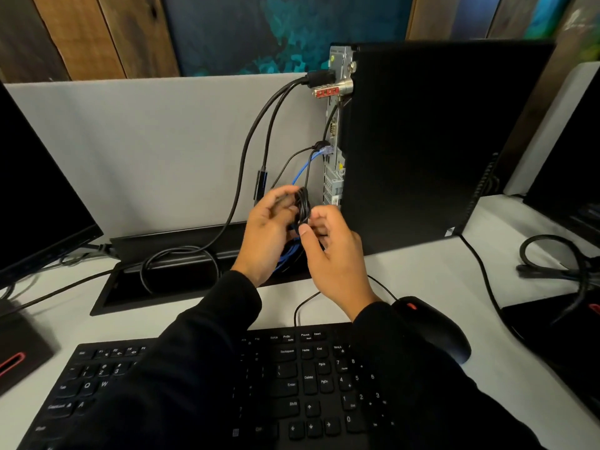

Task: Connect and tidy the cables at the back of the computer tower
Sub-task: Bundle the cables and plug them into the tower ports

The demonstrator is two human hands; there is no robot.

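- Black keyboard [227, 384] and mouse [431, 329] lie under the forearms; cable tray [123, 287] behind.
- Coiled black cable bundle [303, 206] sits beside the tower's rear panel [334, 131], between both hands.
- Left hand [269, 235] and right hand [331, 251] both grip the bundle.

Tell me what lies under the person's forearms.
A black keyboard lies under both sleeves, which cover its middle keys. The right sleeve also covers part of the black mouse. What else lies beneath cannot be seen.
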